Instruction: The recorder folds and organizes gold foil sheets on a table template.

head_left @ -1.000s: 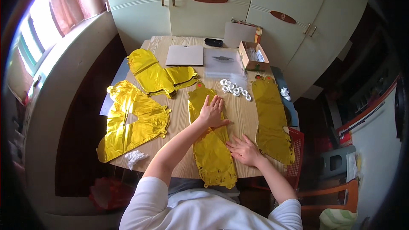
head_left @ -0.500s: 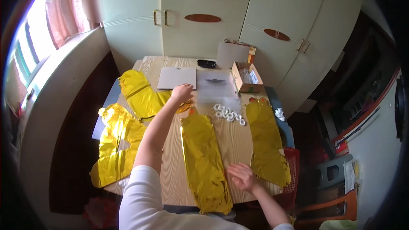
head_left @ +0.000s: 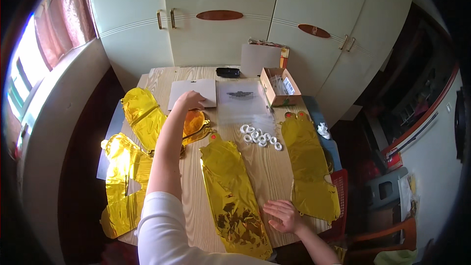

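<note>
My left hand (head_left: 190,100) is stretched out over the front part of a pale grey card (head_left: 184,88), its fingers a little apart, with nothing visible in them. Below its wrist lies the orange-gold end (head_left: 195,123) of a flat foil balloon (head_left: 143,113), partly hidden by my forearm. Near the front edge, my right hand (head_left: 283,216) rests with its fingers stretched out, beside a long flat gold foil balloon (head_left: 233,191) and holding nothing. Another gold foil balloon (head_left: 128,179), with a cut-out, lies at the left. One more gold balloon (head_left: 309,167) is at the right.
Several small white rings (head_left: 260,136) lie mid-table. Behind them are a clear plastic sheet (head_left: 240,105), an open cardboard box (head_left: 279,87) and a black object (head_left: 228,72). A crumpled white tissue (head_left: 323,130) and red basket (head_left: 340,186) are at the right. Cupboards (head_left: 223,39) stand behind.
My left hand has moved left and away from the balloon's end onto the grey card. My right hand stays near the front edge. The view has shifted slightly.
</note>
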Available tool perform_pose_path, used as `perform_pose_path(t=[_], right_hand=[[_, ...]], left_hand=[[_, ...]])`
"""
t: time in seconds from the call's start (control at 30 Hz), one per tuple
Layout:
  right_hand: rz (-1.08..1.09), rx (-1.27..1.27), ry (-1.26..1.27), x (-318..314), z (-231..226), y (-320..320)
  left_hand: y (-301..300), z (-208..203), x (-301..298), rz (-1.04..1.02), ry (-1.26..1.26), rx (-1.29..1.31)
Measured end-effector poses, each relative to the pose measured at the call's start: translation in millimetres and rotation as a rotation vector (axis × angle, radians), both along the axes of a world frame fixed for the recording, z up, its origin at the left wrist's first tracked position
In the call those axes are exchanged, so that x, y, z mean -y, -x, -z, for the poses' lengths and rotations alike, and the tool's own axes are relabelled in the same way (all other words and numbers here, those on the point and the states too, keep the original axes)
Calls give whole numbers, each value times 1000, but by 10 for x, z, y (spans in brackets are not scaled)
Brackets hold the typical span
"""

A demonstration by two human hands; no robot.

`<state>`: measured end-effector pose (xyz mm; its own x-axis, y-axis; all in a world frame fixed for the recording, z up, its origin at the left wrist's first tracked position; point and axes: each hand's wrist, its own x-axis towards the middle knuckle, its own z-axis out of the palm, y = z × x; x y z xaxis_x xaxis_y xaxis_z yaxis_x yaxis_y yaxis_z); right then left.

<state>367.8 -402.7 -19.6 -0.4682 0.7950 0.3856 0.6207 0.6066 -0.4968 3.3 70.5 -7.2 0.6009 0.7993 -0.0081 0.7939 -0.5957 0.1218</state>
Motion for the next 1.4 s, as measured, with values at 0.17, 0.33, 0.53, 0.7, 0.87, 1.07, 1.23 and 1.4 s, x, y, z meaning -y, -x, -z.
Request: perform_pose_path(t=[0.17,0.33,0.53,0.7,0.87,1.07,1.23,1.4], right_hand=[[-1,0,8,-2,-9,5],[-6,19,-21,10,-9,-17],[29,-164,-62,-14,171,-45],[333,-746,489,-185,186,75],[339,-885,954,-634,-37,217],[233,-706,762,-788,337,230],[274,-482,641,-784,158,320],[345,-125,193,-675,158,348]], left_hand=[[-50,-183,88,8,23,-92],[-278,-371,554,-146,-255,-206],[-594,-936,1957,150,-723,9],[-878,-709,3369,392,-834,28],[-1093,-343,4256,373,-515,82],[-1079,-74,4376,236,-269,232],[-570,88,4010,59,-233,247],[-420,105,4036,13,-34,207]])
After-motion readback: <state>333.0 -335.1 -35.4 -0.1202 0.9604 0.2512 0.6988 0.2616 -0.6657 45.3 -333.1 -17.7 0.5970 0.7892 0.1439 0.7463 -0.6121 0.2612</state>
